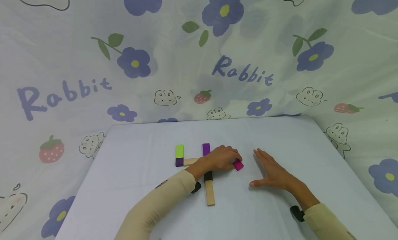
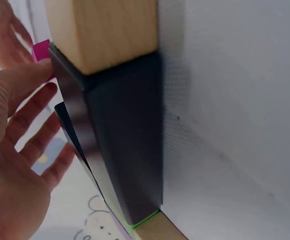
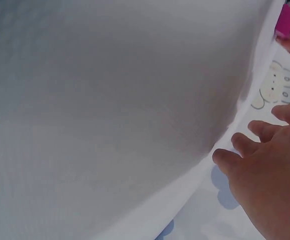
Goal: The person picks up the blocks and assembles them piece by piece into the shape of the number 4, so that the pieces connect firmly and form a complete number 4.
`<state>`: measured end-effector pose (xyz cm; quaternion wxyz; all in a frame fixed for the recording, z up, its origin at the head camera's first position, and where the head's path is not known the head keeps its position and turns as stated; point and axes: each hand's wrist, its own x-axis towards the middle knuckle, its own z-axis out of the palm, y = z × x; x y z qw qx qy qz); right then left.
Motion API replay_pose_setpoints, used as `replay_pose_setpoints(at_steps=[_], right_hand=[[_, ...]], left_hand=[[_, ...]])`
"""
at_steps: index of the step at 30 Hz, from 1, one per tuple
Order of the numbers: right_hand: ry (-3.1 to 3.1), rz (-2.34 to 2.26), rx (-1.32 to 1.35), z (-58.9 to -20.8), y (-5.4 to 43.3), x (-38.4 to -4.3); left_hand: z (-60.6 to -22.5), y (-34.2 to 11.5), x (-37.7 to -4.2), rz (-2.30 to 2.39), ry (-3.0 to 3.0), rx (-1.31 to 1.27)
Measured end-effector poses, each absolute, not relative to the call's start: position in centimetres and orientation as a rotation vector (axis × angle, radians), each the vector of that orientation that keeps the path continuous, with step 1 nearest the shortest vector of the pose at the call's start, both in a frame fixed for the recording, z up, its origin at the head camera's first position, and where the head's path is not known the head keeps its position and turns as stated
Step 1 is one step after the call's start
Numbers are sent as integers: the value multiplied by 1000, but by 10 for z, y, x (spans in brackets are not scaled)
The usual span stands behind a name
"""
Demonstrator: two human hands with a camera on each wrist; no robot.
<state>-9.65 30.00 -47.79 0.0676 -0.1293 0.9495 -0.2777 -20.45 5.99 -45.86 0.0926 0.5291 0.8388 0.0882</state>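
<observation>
My left hand [image 1: 222, 158] reaches across a row of blocks and pinches a magenta block [image 1: 238, 165] between thumb and fingers. The left wrist view shows this magenta block [image 2: 41, 51] at the thumb tip, partly hidden behind a black block. To the right, my right hand [image 1: 273, 174] hovers with fingers spread and thumb apart, holding nothing. Under the left wrist runs a line made of a purple block [image 1: 206, 149], a black block [image 1: 208, 175] and a plain wooden block [image 1: 209, 192]. Its middle is hidden by the left hand.
Left of the line, another wooden block [image 1: 190, 161] lies crosswise, beside a dark purple block [image 1: 179, 162] and a lime green block [image 1: 179, 151]. All rest on a white table [image 1: 140, 198]. Behind it hangs a cloth [image 1: 174, 67] printed with flowers and rabbits.
</observation>
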Motion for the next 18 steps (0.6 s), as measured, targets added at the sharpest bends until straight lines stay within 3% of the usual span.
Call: replay_pose_setpoints(at_steps=[18], right_hand=[[2844, -806, -398, -484, 296, -101]], left_hand=[[-454, 50, -211, 458, 2492, 1454]])
